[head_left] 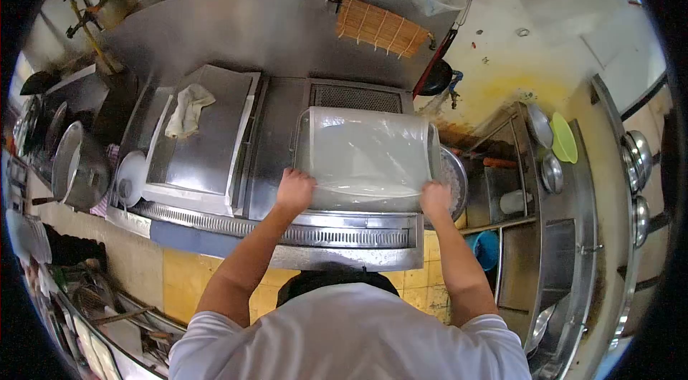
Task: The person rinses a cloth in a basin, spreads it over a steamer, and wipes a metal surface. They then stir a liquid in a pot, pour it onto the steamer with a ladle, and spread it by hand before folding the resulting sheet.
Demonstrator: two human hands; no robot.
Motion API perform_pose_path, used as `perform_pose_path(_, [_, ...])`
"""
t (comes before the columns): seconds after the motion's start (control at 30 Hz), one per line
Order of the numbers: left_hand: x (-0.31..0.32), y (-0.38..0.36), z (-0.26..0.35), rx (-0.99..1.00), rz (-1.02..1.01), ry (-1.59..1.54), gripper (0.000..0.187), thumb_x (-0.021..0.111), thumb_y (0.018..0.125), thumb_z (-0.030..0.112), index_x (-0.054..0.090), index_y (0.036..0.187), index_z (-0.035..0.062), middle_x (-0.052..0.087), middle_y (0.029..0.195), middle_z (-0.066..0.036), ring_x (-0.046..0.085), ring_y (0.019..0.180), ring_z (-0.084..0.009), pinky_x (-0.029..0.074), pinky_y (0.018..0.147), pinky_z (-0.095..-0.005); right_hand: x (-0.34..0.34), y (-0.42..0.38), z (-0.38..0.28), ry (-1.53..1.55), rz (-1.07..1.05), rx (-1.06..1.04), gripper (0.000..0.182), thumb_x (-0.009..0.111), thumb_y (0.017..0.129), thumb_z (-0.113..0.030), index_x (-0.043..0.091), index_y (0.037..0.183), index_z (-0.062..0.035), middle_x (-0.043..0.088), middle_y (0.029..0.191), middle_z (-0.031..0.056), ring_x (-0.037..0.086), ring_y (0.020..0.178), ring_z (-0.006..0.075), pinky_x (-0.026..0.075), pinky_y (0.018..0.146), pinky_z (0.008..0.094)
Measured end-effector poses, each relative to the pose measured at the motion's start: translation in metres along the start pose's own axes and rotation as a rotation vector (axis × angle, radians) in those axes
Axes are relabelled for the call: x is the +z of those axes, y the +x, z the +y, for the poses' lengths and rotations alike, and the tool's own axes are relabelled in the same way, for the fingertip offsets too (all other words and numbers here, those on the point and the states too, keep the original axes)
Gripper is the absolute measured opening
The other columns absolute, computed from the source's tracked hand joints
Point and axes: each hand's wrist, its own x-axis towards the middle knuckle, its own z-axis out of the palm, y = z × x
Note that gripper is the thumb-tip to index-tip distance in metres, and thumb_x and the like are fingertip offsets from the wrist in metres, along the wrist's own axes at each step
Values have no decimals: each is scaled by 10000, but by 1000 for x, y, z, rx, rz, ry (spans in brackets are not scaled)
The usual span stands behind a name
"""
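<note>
A shiny, translucent plastic sheet [369, 147] lies over a rectangular metal tray [304, 143] on the steel counter unit. My left hand [296, 191] is closed at the sheet's near left corner. At the near right corner, my right hand [436, 201] is closed in the same way. Between the two hands the near edge runs fairly straight, with some wrinkles. Whether my fingers also touch the tray rim beneath is hidden. Just right of my right hand stands a round metal basin [454, 179] with whitish contents, partly covered by the tray side.
A white cloth [189, 111] rests on the steel lid [208, 151] at left. A slotted drain channel [344, 237] runs along the counter front. Far left is a large pot [80, 169]. At right stands a steel shelf [566, 237] with a green bowl [564, 138].
</note>
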Motion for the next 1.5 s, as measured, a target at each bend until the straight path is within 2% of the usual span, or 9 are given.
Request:
perform_pose_path(0.17, [10,-32,20,-104,149,-19,249,676,836,254,749,1039,129,710,1061,-119,636,1072,-296,421,995,-464,-29,-45,-21,137,187,10,199,629,822,-163,748,900,-23,722,1006,196,633,1085,363,453,993,487])
perform_pose_path(0.27, [7,-63,47,-224,337,-298,283,720,818,222,743,1078,113,727,1060,-125,645,1078,-328,392,1052,-507,-26,-68,-44,448,33,-30,242,704,829,-229,743,983,-48,696,1098,209,606,1107,407,455,986,510])
perform_pose_path(0.4, [11,-118,84,-288,375,-400,276,768,801,195,739,1050,79,706,1127,-135,628,1102,-346,449,994,-488,-21,-88,-83,410,96,-350,331,674,874,-260,689,1083,-4,673,1172,209,593,1125,398,471,995,473])
perform_pose_path(0.63, [11,-209,133,-568,570,-555,201,767,846,187,765,998,55,726,1092,-162,654,1051,-373,523,935,-455,-44,-75,-159,916,19,-726,248,698,859,-178,704,1038,-7,688,1110,182,613,1080,391,484,966,456])
perform_pose_path(0.93, [17,-326,132,-1070,568,-855,283,739,908,264,761,1084,44,733,1115,-197,692,1043,-358,536,949,-437,-59,-140,-258,948,-209,-1048,252,711,827,-152,722,1042,-21,682,952,163,655,801,300,529,725,385])
perform_pose_path(1.07, [21,-382,120,-1155,644,-853,290,720,912,278,761,1097,59,723,1129,-218,691,1049,-379,538,947,-436,-53,-161,-316,851,-314,-1130,264,724,840,-120,724,1072,6,707,1020,151,692,849,233,564,746,342])
perform_pose_path(1.2, [7,-460,102,-1288,665,-921,292,723,906,275,759,1104,63,718,1136,-224,678,1088,-385,529,967,-436,-55,-206,-403,852,-346,-1218,255,723,851,-107,718,1074,16,703,986,143,681,824,223,561,754,336])
perform_pose_path(1.3, [31,-527,87,-1316,795,-936,330,762,887,305,755,1154,111,718,1182,-186,687,1085,-341,534,960,-421,-67,-257,-470,821,-450,-1290,285,716,846,-134,705,1099,-3,693,988,168,682,870,315,555,788,408])
perform_pose_path(1.5, [62,-651,84,-1512,918,-752,276,799,833,257,730,992,42,700,1105,-201,650,1095,-376,514,964,-423,-78,-370,-589,704,-569,-1579,291,686,865,-138,698,1113,14,689,1011,182,684,882,319,552,800,405])
